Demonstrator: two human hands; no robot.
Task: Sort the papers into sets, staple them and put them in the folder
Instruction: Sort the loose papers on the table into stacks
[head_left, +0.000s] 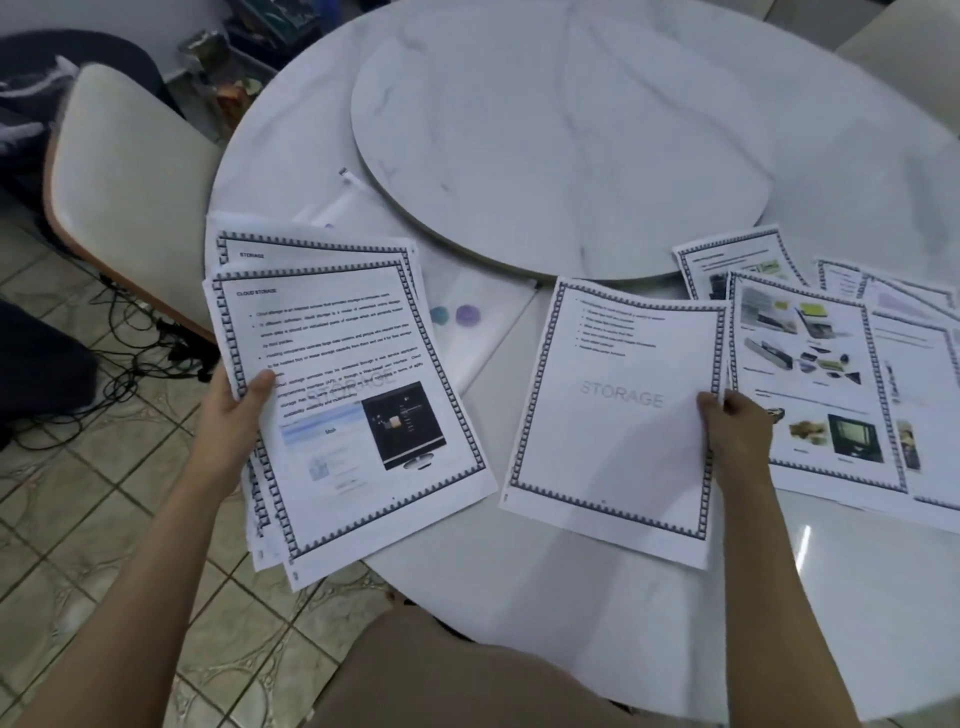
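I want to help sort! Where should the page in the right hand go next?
Probably down on the table, beside the spread pages with pictures. The right hand pinches one STORAGE page by its edge, low over the table, while the left hand grips the unsorted stack.

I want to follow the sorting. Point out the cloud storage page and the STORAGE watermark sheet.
cloud storage page (343, 384), head view, middle of its text.
STORAGE watermark sheet (613, 447), head view, blank centre.
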